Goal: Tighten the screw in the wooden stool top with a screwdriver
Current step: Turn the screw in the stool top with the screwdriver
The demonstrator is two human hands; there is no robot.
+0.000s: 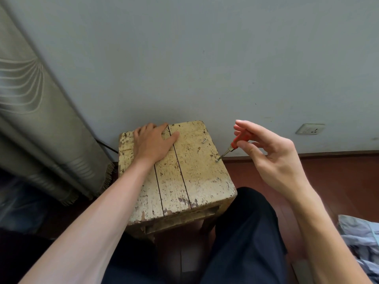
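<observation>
The stool top point(190, 167) is a rough rectangle of three worn planks with dark gaps between them. Its pale yellow paint is chipped and flaking down to bare wood, most of all at the near edge and left side. The screw point(216, 160) sits close to the right edge of the top, about halfway along it. A second small metal screw point(204, 141) shows farther back on the same plank.

The screwdriver point(235, 143) has a slim red plastic handle and a thin metal shaft, which slants down and left with its tip on the screw head.

The left hand point(152, 142) lies palm down on the far left part of the top, with its thumb spread wide across the middle plank and its fingers reaching to the far edge. The right hand point(266, 154) is raised off the right side of the stool and pinches the red handle lightly between thumb and fingertips, the fingers long and only slightly bent.

A ribbed grey-green curtain point(30, 119) with a fringed hem hangs at left against a matt grey wall point(184, 58), above a reddish wooden floor point(338, 177)
</observation>
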